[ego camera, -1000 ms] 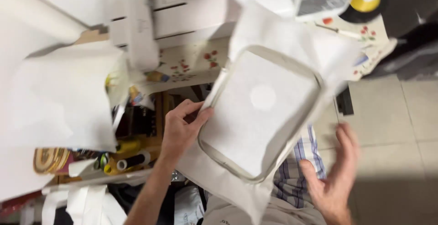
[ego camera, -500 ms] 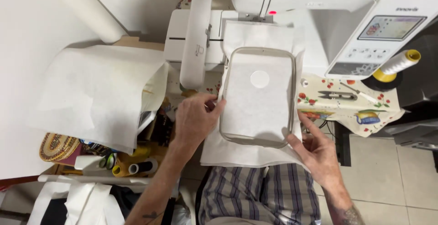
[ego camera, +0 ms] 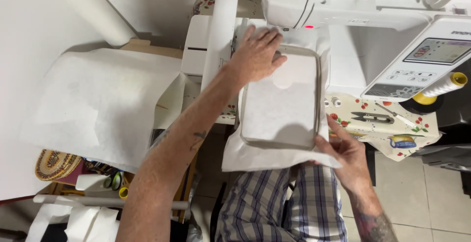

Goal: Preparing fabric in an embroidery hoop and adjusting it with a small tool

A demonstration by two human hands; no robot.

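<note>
Left hand (ego camera: pixel 256 50): shifted since half a second before from the hoop's left edge up to its far left corner, now lying flat there, fingers spread and nearly straight, pressing rather than gripping. Right hand (ego camera: pixel 345 154): kept at the near right corner, fingers curled, thumb on top, pinching frame and loose white backing together. Between the two hands, one embroidery hoop (ego camera: pixel 280 99) with white fabric stretched inside (a single round mark near its far end), moved farther in under the head of the one white embroidery machine (ego camera: pixel 373 21) beyond the left hand. Right of the right hand: one small pair of black snips (ego camera: pixel 371 118) on a flowered cloth (ego camera: pixel 387 124), one yellow thread cone (ego camera: pixel 444 86). Left of the left arm: one large white sheet (ego camera: pixel 98 104), one woven basket (ego camera: pixel 51 164) nearer.
</note>
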